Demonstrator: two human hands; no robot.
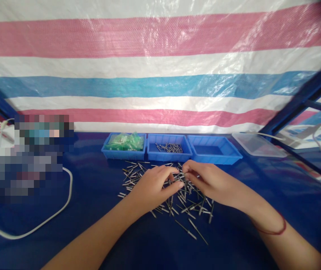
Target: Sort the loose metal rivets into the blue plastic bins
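A loose heap of silver blind rivets [187, 197] lies on the dark blue table, each with a thin pin and a thicker sleeve. Over the heap's left side is my left hand [153, 185], its thumb and forefinger apart with rivets visible below the gap. My right hand [205, 178] meets it from the right, fingertips pinched on what looks like a rivet [180, 173] that points toward my left forefinger. The curled fingers partly hide this small piece. Behind my hands, the middle blue bin [170, 156] holds more rivets [173, 148].
The left blue bin [123, 155] contains green plastic packets [126, 141]; the right blue bin [216, 159] stands beside the middle one. A clear plastic lid [258, 145] lies farther right. A white cable [67, 202] loops across the table's left. Striped sheeting [149, 86] hangs behind.
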